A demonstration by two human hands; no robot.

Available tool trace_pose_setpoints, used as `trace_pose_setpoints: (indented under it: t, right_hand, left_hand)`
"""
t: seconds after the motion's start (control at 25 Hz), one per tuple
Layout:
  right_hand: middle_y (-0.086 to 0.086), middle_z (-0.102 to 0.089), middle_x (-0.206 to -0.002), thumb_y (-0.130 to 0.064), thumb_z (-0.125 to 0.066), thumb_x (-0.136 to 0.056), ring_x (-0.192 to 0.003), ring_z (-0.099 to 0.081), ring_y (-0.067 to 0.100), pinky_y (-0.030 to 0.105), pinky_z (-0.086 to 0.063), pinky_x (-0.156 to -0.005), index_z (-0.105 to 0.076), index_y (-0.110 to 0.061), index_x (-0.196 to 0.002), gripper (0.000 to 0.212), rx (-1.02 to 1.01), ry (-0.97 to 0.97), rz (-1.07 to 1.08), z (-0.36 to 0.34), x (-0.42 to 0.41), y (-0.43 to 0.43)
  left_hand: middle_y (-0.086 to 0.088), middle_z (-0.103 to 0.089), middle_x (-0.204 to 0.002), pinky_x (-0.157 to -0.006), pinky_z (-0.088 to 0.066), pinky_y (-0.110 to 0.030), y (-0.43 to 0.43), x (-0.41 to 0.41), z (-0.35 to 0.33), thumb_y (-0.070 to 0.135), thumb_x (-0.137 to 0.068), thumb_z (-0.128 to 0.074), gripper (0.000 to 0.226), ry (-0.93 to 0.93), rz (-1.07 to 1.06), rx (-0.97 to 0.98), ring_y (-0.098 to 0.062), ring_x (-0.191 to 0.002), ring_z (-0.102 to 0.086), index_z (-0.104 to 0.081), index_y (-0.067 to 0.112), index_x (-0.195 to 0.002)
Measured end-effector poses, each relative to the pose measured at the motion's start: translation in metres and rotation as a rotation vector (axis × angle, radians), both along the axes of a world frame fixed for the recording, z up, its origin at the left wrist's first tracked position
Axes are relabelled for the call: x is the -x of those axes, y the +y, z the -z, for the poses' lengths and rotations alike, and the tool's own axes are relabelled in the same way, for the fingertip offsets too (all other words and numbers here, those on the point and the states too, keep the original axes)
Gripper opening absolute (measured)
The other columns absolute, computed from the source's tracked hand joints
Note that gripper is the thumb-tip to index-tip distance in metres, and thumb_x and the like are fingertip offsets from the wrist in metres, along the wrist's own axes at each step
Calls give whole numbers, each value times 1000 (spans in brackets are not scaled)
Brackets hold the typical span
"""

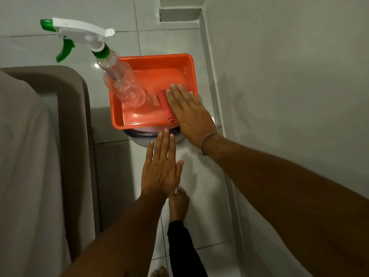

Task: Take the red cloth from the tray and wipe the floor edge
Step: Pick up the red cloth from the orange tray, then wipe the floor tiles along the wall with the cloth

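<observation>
An orange tray [153, 57] rests on a round stool at the middle of the view. In its right front corner lies the folded red cloth [164, 103]. My right hand [190, 110] lies flat over the cloth with fingers straight and spread, hiding most of it; I see no grasp. My left hand [160, 166] hovers open and flat in front of the tray, holding nothing. The floor edge [214, 92] runs along the white wall just right of the tray.
A clear spray bottle [123, 84] with a white and green trigger head stands in the tray's left side. A beige-covered bed or sofa [40, 146] fills the left. My bare feet [178, 204] stand on the white tiles below the tray.
</observation>
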State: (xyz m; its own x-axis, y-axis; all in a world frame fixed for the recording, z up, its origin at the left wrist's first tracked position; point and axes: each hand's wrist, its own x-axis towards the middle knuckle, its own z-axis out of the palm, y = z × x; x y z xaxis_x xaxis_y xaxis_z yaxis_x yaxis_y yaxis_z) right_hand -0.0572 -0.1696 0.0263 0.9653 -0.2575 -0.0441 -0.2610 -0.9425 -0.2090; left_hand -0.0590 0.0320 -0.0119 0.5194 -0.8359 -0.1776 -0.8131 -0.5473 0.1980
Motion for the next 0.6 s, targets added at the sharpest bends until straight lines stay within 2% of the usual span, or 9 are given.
trace_pose_setpoints:
  t: [0.12, 0.24, 0.32, 0.48, 0.6]
  right_hand:
    - [20, -20, -170, -20, -30, -102, -158, -17, 38, 55, -17, -129, -17, -4, -162, 63, 22, -56, 33, -6, 71, 31]
    - [18, -17, -171, -6, -42, -101, -159, -13, 35, 49, -3, -127, -15, -8, -163, 67, 8, -61, 129, 4, 135, 72]
    - [16, -14, -172, -1, -50, -99, -159, -10, 35, 46, 2, -126, -12, -10, -163, 75, -45, 7, 212, 27, 182, 104]
    - [15, -9, -173, -9, -67, -95, -160, -8, 36, 52, -13, -129, -5, -12, -164, 92, -85, 165, 264, 108, 269, 162]
    - [14, -7, -174, -14, -71, -93, -159, -7, 37, 57, -24, -126, -3, -14, -164, 98, -104, 254, 257, 182, 326, 189]
  left_hand:
    - [-22, -10, -182, -137, -15, -56, 35, 49, -1, 49, -110, -27, 78, 7, 20, -4, -36, -170, -10, -17, 1, -172]
    - [-22, -7, -183, -138, -13, -56, 79, 103, 13, 48, -110, -28, 79, 19, 38, -18, -36, -170, -7, -12, 2, -172]
    - [-21, -6, -183, -138, -10, -55, 116, 152, 30, 48, -111, -30, 79, 63, 65, -35, -36, -170, -6, -11, 2, -172]
    - [-20, -9, -183, -138, -11, -55, 172, 239, 89, 50, -110, -29, 79, 139, 75, -76, -36, -170, -9, -16, 3, -172]
    - [-19, -4, -183, -138, -5, -52, 185, 278, 153, 54, -110, -27, 81, 175, 56, -100, -35, -170, -5, -12, 4, -173]
